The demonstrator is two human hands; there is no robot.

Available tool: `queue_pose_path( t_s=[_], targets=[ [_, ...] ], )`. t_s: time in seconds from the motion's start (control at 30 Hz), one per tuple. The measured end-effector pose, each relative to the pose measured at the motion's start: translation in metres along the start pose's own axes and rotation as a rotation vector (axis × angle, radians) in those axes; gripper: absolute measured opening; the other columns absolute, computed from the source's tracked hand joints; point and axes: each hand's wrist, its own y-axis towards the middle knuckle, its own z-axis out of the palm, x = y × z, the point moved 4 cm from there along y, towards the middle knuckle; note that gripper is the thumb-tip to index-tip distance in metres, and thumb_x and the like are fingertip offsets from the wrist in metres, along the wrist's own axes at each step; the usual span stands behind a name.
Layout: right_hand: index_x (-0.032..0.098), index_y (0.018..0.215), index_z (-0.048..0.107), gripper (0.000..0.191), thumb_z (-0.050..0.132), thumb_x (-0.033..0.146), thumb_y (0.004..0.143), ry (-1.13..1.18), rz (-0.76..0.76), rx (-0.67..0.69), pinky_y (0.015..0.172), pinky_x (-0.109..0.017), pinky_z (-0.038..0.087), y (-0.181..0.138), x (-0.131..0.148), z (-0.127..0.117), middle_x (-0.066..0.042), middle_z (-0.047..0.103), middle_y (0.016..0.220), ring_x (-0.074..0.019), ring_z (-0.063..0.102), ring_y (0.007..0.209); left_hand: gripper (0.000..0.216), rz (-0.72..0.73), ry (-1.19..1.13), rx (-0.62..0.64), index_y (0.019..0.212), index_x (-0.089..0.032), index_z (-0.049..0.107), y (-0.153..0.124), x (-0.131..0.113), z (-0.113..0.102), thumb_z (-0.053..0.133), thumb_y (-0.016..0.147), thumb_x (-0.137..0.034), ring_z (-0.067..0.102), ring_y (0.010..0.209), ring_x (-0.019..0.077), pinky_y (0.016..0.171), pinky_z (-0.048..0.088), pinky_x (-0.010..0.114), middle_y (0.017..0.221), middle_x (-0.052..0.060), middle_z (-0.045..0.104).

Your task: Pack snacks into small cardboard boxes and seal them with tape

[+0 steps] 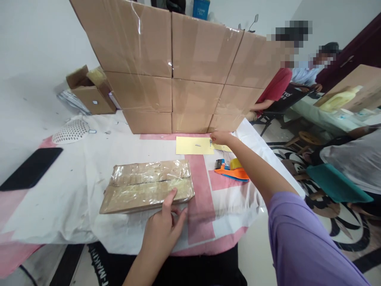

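My left hand (165, 224) is at the front of a taped cardboard box (149, 184). Its index finger stretches onto the box's near right edge, the thumb stands apart, and the hand holds nothing. My right hand (219, 138) reaches to the back of the table, its fingertips pinched at a small thin bluish piece (211, 142), too small to name. Below it lie a yellow sheet (187, 146) with a small pale strip (198, 145) on it, and a second yellow sheet (223, 148), partly covered by my arm.
A wall of taped cardboard boxes (195, 95) stands behind the sheets. Orange-handled brushes (232, 172) lie beside my right forearm. At the left are a black phone-like slab (31, 169), a white perforated piece (71, 132) and an open carton (93, 97). Other people sit at the right.
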Motion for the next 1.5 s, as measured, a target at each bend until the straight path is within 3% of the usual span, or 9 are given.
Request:
queue_pose_path(
  t_s=[0.23, 0.43, 0.7, 0.87, 1.03, 1.1, 1.23, 1.37, 1.5],
  targets=[
    [0.015, 0.08, 0.065, 0.034, 0.039, 0.026, 0.1, 0.159, -0.078, -0.204, 0.066, -0.029, 0.032, -0.038, 0.047, -0.03, -0.008, 0.068, 0.079, -0.0166, 0.054, 0.07, 0.049, 0.005, 0.036, -0.066, 0.144, -0.031, 0.044, 0.005, 0.006, -0.016, 0.055, 0.098, -0.043, 0.069, 0.056, 0.0165, 0.054, 0.049, 0.026, 0.077, -0.005, 0.074],
    [0.021, 0.058, 0.044, 0.034, 0.052, 0.027, 0.09, 0.347, -0.117, -0.347, 0.06, -0.031, 0.023, -0.048, 0.054, -0.046, 0.002, 0.043, 0.056, -0.0129, 0.036, 0.056, 0.051, 0.013, 0.011, -0.041, 0.145, -0.03, 0.04, 0.009, 0.003, -0.019, 0.056, 0.098, -0.041, 0.068, 0.056, 0.0163, 0.056, 0.05, 0.027, 0.077, -0.005, 0.075],
    [0.024, 0.059, 0.021, 0.048, 0.045, 0.045, 0.096, 1.071, -0.033, -0.562, 0.057, -0.03, 0.02, -0.088, 0.093, -0.026, 0.005, 0.02, 0.058, -0.0106, 0.022, 0.056, 0.054, 0.034, -0.038, -0.075, 0.143, -0.024, 0.04, 0.008, 0.005, -0.014, 0.062, 0.096, -0.039, 0.068, 0.058, 0.0159, 0.056, 0.051, 0.027, 0.075, -0.004, 0.073],
    [0.021, 0.067, 0.05, 0.035, 0.054, 0.048, 0.09, 1.336, -0.001, -0.549, 0.059, -0.028, 0.028, -0.106, 0.131, 0.004, 0.004, 0.042, 0.063, -0.0122, 0.036, 0.06, 0.059, 0.044, -0.065, -0.05, 0.146, -0.022, 0.035, 0.008, 0.015, -0.011, 0.062, 0.096, -0.038, 0.068, 0.058, 0.0145, 0.056, 0.05, 0.027, 0.073, -0.004, 0.072],
    [0.024, 0.059, 0.029, 0.051, 0.049, 0.055, 0.094, 1.592, 0.102, -0.574, 0.058, -0.028, 0.026, -0.116, 0.163, 0.029, 0.005, 0.026, 0.058, -0.0115, 0.029, 0.057, 0.062, 0.029, -0.044, -0.045, 0.144, -0.02, 0.033, 0.008, 0.02, -0.011, 0.064, 0.094, -0.038, 0.07, 0.059, 0.0161, 0.053, 0.05, 0.026, 0.071, -0.004, 0.069],
    [0.024, 0.062, 0.03, 0.047, 0.05, 0.052, 0.093, 1.692, 0.114, -0.542, 0.057, -0.028, 0.027, -0.121, 0.171, 0.039, 0.005, 0.028, 0.061, -0.0119, 0.03, 0.058, 0.063, 0.006, -0.031, -0.059, 0.145, -0.02, 0.032, 0.007, 0.02, -0.011, 0.064, 0.094, -0.037, 0.071, 0.062, 0.0166, 0.056, 0.052, 0.027, 0.073, -0.003, 0.07],
    [0.022, 0.068, 0.047, 0.032, 0.058, 0.045, 0.088, 1.815, -0.006, -0.399, 0.059, -0.027, 0.031, -0.131, 0.176, 0.053, 0.004, 0.041, 0.066, -0.013, 0.039, 0.063, 0.063, -0.001, -0.032, -0.113, 0.144, -0.02, 0.031, 0.005, 0.015, -0.009, 0.065, 0.093, -0.034, 0.069, 0.059, 0.0146, 0.059, 0.053, 0.027, 0.071, -0.004, 0.069],
    [0.021, 0.083, 0.065, 0.018, 0.066, 0.039, 0.084, 1.882, -0.05, -0.376, 0.061, -0.028, 0.035, -0.145, 0.169, 0.055, 0.002, 0.054, 0.071, -0.0134, 0.045, 0.065, 0.06, -0.008, -0.066, -0.172, 0.14, -0.02, 0.031, 0.004, 0.011, -0.006, 0.067, 0.092, -0.029, 0.07, 0.058, 0.0148, 0.061, 0.053, 0.027, 0.07, -0.005, 0.07],
    [0.025, 0.097, 0.064, 0.015, 0.063, 0.036, 0.088, 1.976, -0.049, -0.345, 0.062, -0.029, 0.038, -0.148, 0.173, 0.05, 0.003, 0.053, 0.067, -0.0149, 0.05, 0.064, 0.061, -0.027, -0.073, -0.203, 0.139, -0.021, 0.03, 0.002, 0.007, -0.004, 0.067, 0.091, -0.026, 0.071, 0.06, 0.0157, 0.063, 0.055, 0.029, 0.068, -0.007, 0.068]
  ],
)
